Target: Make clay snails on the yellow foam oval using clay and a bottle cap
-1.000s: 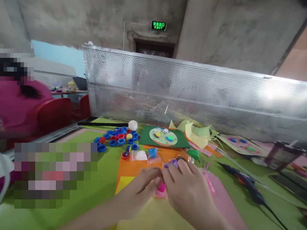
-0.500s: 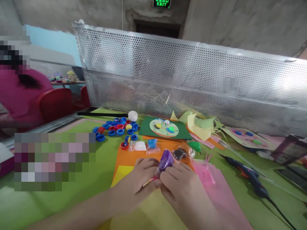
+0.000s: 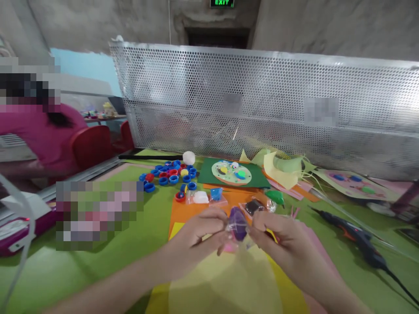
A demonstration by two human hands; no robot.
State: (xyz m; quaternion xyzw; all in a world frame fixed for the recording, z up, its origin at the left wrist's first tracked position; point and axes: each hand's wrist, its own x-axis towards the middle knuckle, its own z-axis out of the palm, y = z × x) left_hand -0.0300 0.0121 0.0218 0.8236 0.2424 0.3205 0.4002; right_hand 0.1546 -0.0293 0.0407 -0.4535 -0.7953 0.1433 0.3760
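A packet of purple modelling clay [image 3: 238,223] in clear plastic hangs between my hands. My left hand [image 3: 201,233] pinches the left side of its wrapper, while my right hand [image 3: 286,240] grips the right side. Something pink [image 3: 231,247] shows just under the packet; its kind is hard to make out. Below lies a pale yellow paper [image 3: 225,283] with a rounded edge, on a stack of yellow and orange sheets. Beyond my hands are a white clay packet [image 3: 200,197], a blue one [image 3: 216,195], a black one [image 3: 252,206] and a green one [image 3: 275,197].
Blue and red bottle caps [image 3: 173,179] cluster at the back left. A decorated circle [image 3: 231,172] sits on dark green card. To the right lies a glue gun [image 3: 356,237] with a cord. A perforated metal screen [image 3: 203,109] stands behind. A person in pink [image 3: 65,131] is at far left.
My hands have moved apart, with the purple clay packet now stretched between them. The thin stick-like piece seen by my left hand no longer shows. The view has shifted slightly left.
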